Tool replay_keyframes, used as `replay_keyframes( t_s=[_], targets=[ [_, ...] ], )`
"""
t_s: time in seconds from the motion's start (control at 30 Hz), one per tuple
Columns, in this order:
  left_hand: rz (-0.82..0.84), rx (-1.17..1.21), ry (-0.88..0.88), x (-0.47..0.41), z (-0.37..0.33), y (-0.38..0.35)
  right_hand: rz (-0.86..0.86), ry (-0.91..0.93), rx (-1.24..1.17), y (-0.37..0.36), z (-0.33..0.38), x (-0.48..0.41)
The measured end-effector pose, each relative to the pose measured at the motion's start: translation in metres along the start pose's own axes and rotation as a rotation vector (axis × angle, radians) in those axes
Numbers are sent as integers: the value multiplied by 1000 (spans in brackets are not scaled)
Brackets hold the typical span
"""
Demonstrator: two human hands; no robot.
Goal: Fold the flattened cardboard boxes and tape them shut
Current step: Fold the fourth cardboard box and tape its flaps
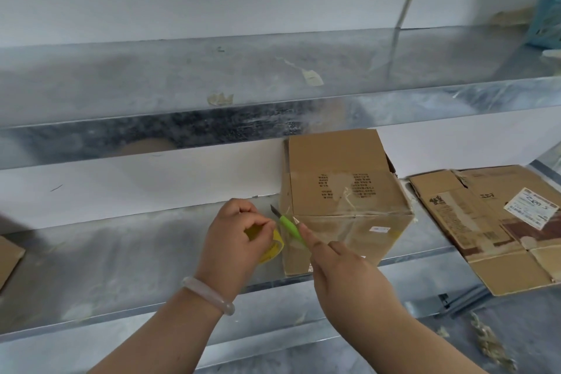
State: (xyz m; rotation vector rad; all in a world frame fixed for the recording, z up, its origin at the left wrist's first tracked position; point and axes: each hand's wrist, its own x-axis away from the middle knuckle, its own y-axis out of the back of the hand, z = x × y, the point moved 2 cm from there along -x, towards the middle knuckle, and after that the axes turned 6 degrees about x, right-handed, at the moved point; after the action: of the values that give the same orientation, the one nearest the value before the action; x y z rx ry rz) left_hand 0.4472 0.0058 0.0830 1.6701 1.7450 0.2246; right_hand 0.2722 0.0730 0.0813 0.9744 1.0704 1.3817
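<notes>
A folded brown cardboard box [346, 200] stands on the metal shelf [121, 252], one flap up at the back, clear tape across its top and front. My left hand [239, 240] is shut on a yellow-cored roll of clear tape [273, 247] just left of the box. My right hand [343, 267] grips a green utility knife [290, 226], whose dark blade points up-left at the box's near left corner, where the tape runs to the roll. Flattened cardboard boxes [498, 231] lie to the right on the same shelf.
A second metal shelf [212, 94] runs above, with scraps of old tape on it and a teal basket [546, 12] at its right end. A piece of cardboard [9, 258] shows at the left edge. Dried debris [488, 343] lies on the lower surface.
</notes>
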Motion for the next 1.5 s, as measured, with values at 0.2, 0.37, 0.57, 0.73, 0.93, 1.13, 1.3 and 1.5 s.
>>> replay_keyframes(
  t_s=[0.2,0.37,0.57,0.73,0.93,1.13,1.3,1.5],
  targets=[
    [17,2,-7,1,-2,2,87,49,-250,15,-1,10],
    [18,-28,-37,4,-8,0,124,59,-250,9,-3,6],
    [-31,-52,-45,1,-12,3,113,52,-188,-3,-11,-4],
    [-169,-173,-61,-13,7,22,215,148,-221,-5,-29,15],
    [-116,-437,-27,-21,50,-3,-387,226,-349,23,-85,37],
    [-102,-458,152,-15,85,-51,-541,-358,-520,-1,-183,17],
    [-53,-183,302,8,96,-85,-127,-512,-251,-39,-241,-44],
    [118,-203,358,23,104,-94,133,-365,195,-72,-263,-87]
  ],
)
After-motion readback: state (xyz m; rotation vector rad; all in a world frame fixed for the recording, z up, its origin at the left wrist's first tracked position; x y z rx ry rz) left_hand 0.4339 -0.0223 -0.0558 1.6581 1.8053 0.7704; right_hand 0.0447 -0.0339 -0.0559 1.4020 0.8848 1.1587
